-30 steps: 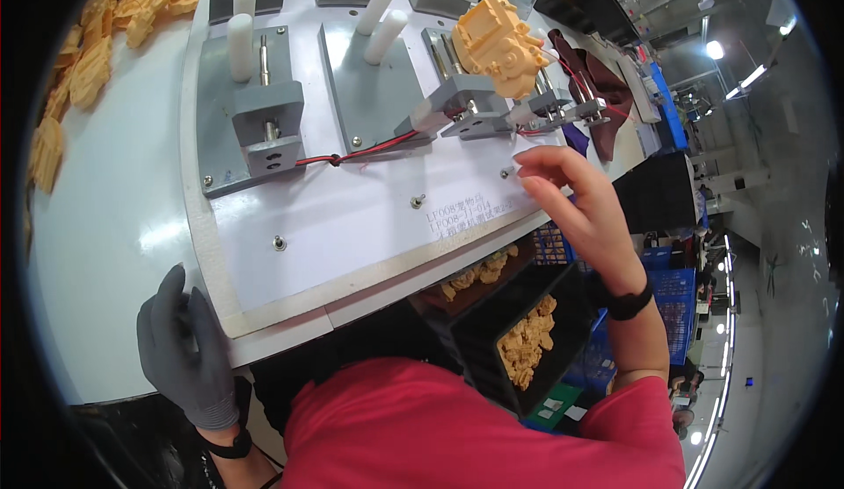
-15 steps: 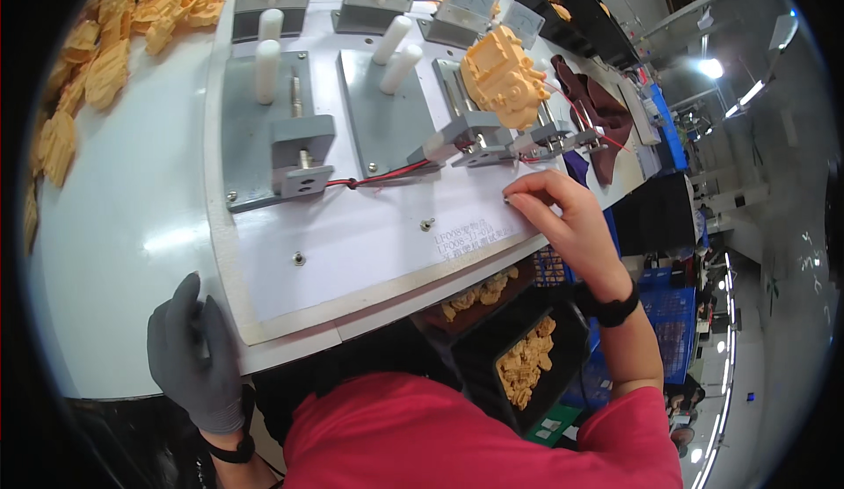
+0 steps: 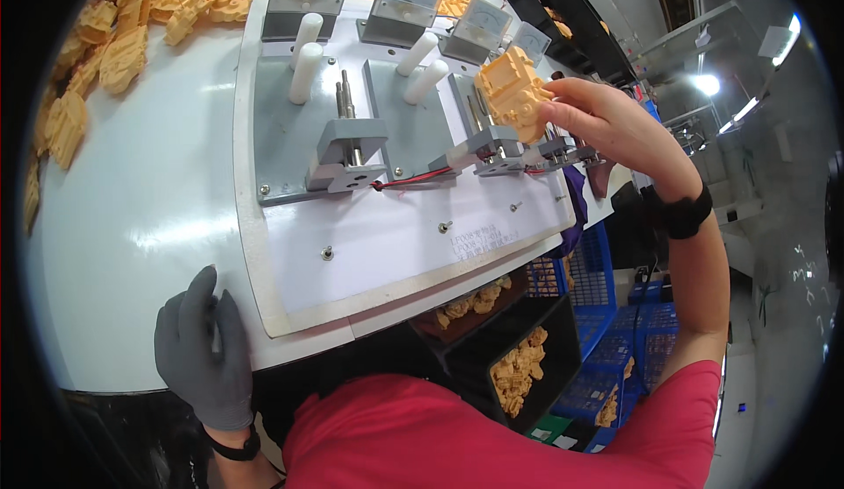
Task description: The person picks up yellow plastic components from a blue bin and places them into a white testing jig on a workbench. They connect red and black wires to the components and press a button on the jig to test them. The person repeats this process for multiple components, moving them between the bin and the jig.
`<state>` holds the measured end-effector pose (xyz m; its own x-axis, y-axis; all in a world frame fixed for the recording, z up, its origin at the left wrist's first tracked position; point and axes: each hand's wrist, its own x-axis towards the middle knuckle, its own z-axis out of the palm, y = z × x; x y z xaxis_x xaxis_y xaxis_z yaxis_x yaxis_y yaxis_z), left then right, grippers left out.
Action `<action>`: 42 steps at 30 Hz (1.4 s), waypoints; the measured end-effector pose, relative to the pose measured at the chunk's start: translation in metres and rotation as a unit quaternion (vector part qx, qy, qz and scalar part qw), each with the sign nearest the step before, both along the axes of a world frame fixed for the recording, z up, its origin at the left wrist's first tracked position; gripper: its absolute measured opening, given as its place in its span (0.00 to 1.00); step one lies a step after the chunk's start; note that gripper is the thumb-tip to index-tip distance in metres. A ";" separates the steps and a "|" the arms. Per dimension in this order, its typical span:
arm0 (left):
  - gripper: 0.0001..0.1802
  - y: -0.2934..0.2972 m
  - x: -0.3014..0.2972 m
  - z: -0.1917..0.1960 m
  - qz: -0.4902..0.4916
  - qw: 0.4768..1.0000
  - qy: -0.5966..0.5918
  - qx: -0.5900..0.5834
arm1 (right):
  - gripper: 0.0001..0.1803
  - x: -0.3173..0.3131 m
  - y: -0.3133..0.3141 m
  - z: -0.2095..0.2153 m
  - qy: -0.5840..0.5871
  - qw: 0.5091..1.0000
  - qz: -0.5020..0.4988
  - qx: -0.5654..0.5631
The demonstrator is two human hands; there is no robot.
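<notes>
My right hand (image 3: 611, 124), bare, reaches over the right part of the test board (image 3: 387, 269). Its thumb and fingers close on the right edge of an orange moulded plastic part (image 3: 512, 93), which sits tilted on a grey fixture with metal pins (image 3: 498, 150). In a grey glove, my left hand (image 3: 207, 348) rests at the table's front edge with its fingers stretched out and nothing in them. To the left, two more grey fixture plates (image 3: 286, 155) carry white posts (image 3: 306, 74). A pin block (image 3: 352, 150) stands on the leftmost plate.
Analog meters (image 3: 403, 1) line the back of the board, and small toggle switches (image 3: 327, 253) its front. Orange parts (image 3: 123, 58) are heaped at the far left. Below the table are a black bin (image 3: 519, 370) of parts and blue crates (image 3: 593, 287). Red and black wires (image 3: 413, 178) cross between fixtures.
My right hand has moved from a switch at the board's front right, up and away, onto the orange part. My left hand stays at the table edge. The view has shifted slightly.
</notes>
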<state>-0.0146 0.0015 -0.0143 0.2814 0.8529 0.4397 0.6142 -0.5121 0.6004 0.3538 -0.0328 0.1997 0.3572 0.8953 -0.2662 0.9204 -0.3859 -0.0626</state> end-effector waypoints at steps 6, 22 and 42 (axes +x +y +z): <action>0.17 -0.003 -0.002 -0.001 0.003 1.000 0.004 -0.019 | 0.24 0.010 0.005 -0.010 0.057 0.998 -0.009 -0.028; 0.15 0.000 0.000 0.002 -0.005 1.000 -0.015 0.015 | 0.34 0.004 0.008 -0.015 0.099 0.995 -0.010 0.025; 0.15 0.000 -0.002 0.001 0.005 0.999 -0.020 0.026 | 0.36 0.019 0.014 -0.030 0.052 0.997 0.001 0.050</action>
